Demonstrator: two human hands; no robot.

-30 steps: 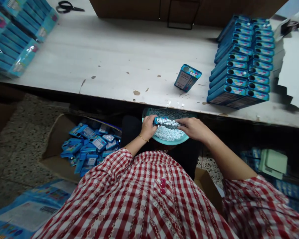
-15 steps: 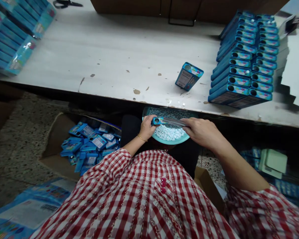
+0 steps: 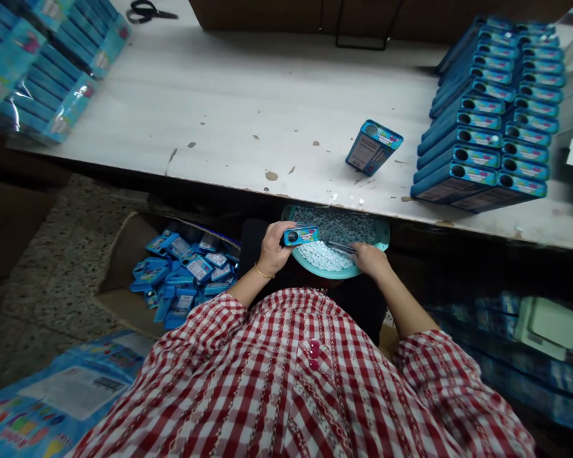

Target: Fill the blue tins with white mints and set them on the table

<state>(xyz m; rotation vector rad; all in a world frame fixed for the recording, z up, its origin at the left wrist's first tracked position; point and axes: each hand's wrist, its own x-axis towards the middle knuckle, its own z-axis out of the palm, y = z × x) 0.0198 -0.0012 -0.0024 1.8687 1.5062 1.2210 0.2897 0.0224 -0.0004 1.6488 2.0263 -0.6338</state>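
Observation:
My left hand (image 3: 273, 248) is closed around a small blue candy box (image 3: 302, 235) with a dark round hole in its end, above the left side of a turquoise basin (image 3: 338, 275). White candies (image 3: 323, 256) lie in the basin. Closed too, my right hand (image 3: 371, 259) grips a clear, narrow scoop (image 3: 340, 247) whose tip rests low over the candies, apart from the box. How full the scoop is I cannot tell.
One blue box (image 3: 373, 147) stands alone on the white table (image 3: 229, 95), left of stacked rows of boxes (image 3: 477, 152). Wrapped packs (image 3: 52, 76) and scissors (image 3: 148, 11) lie far left. A carton (image 3: 117, 273) of loose boxes stands below, left of the basin.
The right hand has drawn the clear scoop away from the box and lowered it to the candies. The left hand has tilted the box, so its printed end shows more.

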